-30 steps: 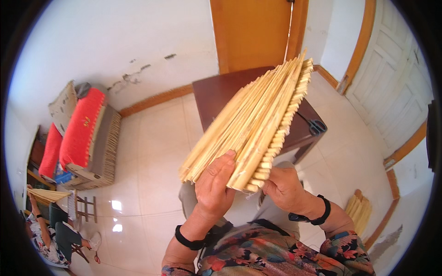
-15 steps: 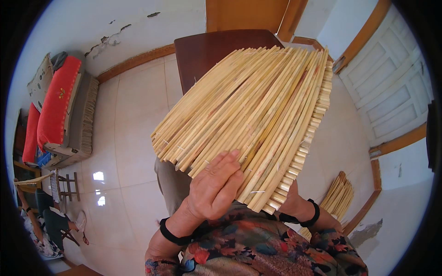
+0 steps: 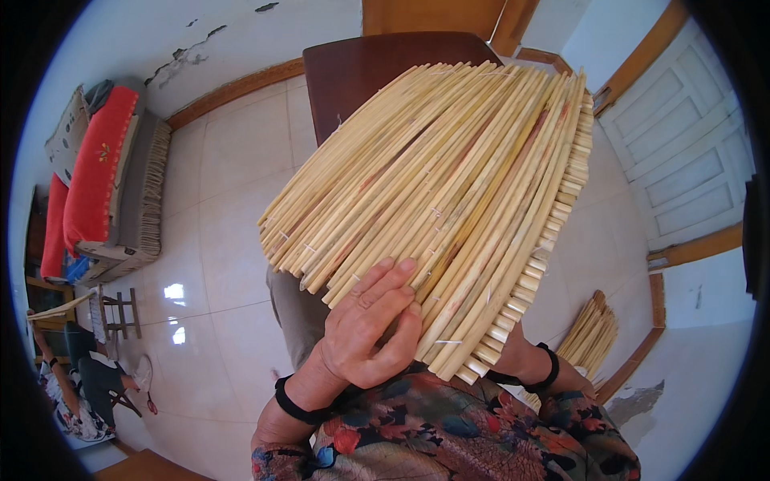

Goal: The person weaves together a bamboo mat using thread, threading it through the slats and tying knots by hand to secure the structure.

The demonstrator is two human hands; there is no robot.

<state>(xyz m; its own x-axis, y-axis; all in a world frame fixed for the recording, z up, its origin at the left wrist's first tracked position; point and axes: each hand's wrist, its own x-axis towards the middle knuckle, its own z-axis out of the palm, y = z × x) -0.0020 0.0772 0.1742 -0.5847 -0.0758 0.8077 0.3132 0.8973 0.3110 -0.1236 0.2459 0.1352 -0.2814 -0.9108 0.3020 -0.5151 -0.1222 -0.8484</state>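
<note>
A wide mat of pale yellow sticks [image 3: 437,188], tied with thin white strands, lies slanted across the middle of my view over my legs and the dark brown table [image 3: 337,80]. My left hand [image 3: 373,325] grips its near edge, with bent fingers pressed on the top sticks. My right hand [image 3: 513,353] is mostly hidden under the right edge, where a second layer of stick ends shows; its fingers cannot be seen.
A red-draped sofa [image 3: 100,164] stands at the left wall. A seated co-worker [image 3: 84,377] at lower left holds a pale sheet of sticks. Another stick bundle [image 3: 585,337] rests by the right wall. White doors [image 3: 682,136] are at the right.
The mat has spread from a narrower, steeply tilted bundle into a broad sheet covering much of the table and the scissors. My right hand has gone mostly under it; my left stays on the edge.
</note>
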